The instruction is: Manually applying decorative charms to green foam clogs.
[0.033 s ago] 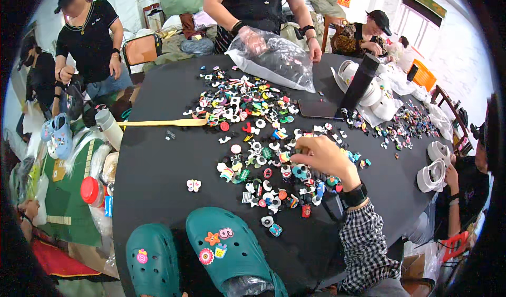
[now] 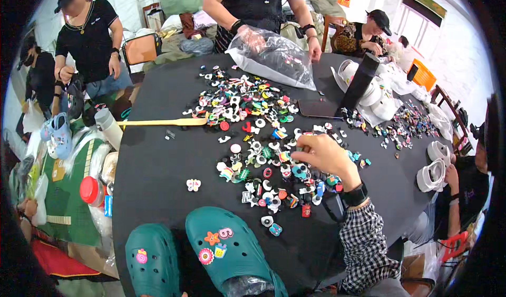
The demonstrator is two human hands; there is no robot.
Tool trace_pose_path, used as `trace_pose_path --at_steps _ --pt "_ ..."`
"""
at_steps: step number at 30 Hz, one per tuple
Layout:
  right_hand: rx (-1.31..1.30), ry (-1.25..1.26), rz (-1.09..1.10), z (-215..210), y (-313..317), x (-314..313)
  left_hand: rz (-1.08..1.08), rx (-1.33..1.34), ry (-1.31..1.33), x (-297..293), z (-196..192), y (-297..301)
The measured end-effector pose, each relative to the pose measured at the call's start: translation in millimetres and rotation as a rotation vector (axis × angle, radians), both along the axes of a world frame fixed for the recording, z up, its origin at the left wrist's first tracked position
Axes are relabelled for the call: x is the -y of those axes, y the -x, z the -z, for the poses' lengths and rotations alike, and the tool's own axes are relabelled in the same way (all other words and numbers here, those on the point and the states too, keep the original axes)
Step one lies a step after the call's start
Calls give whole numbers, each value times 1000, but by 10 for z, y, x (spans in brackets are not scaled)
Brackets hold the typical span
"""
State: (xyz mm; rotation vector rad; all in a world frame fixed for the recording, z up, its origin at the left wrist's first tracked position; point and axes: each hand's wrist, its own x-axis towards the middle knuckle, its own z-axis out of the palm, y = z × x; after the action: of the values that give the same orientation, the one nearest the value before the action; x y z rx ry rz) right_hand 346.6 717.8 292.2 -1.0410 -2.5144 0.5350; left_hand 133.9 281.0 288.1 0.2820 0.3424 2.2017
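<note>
My right hand (image 2: 327, 157), in a checked sleeve with a black wristband, hovers over a loose pile of shoe charms (image 2: 268, 172). Its fingers are bent, with a gap between thumb and forefinger and no charm visible between them. Two dark green clogs lie near me at the table's front. The larger-looking right clog (image 2: 232, 239) carries several charms, among them an orange starfish (image 2: 212, 238) and a red-and-white round one (image 2: 206, 256). On the left clog (image 2: 153, 265) sits a pink swirl charm (image 2: 142, 256). Slivers of my left hand (image 2: 184, 294) show around that clog's lower end; the rest is cut off.
A butterfly charm (image 2: 193, 185) lies apart on the black table (image 2: 158, 170). Beyond are a yellow stick (image 2: 163, 122), a phone (image 2: 319, 108), a dark cylinder (image 2: 361, 83) and white clogs (image 2: 435, 173). A person opposite handles a clear bag (image 2: 279, 59); other people work around.
</note>
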Motion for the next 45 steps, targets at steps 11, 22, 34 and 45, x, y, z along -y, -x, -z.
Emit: trace_pose_path --at_steps 11,22,34,45 --pt "180 -64 129 -7 -22 -8 60 -88 -84 -126 -26 5" --pt "298 -176 196 149 -115 -47 -20 -23 77 -133 -134 -94" --pt "3 -326 -30 300 214 31 6 -102 90 -151 -119 -132" --pt "-98 -328 -7 548 351 -11 8 -111 99 -133 -118 -150"
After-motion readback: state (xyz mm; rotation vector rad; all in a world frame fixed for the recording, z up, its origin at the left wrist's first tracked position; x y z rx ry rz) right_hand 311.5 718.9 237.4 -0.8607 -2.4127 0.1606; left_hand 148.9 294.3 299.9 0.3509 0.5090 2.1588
